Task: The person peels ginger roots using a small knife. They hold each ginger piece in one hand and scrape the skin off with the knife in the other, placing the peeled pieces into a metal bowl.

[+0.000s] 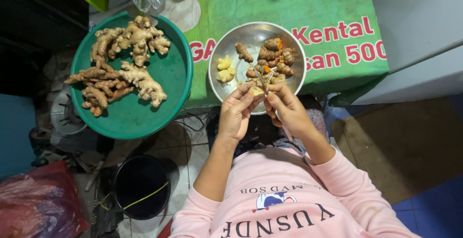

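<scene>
While the left hand [236, 115] pinches a small, firm, knobbly ginger piece [256, 91] by its end, the right hand [288, 112] grips a knife [262, 80] above the steel bowl [226, 47].

Probably a home kitchen corner: ginger roots [120, 64] in a green basin [179, 74], tiled floor [185, 151].

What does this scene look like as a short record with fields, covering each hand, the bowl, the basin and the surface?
left hand: holds a small root piece over the bowl's near edge
right hand: grips a knife, blade against the root piece
bowl: round metal, holds small roots, some cut orange, and two pale peeled pieces
basin: round green, holds a pile of ginger
surface: green cloth with red and white print
floor: black bucket below the basin
</scene>
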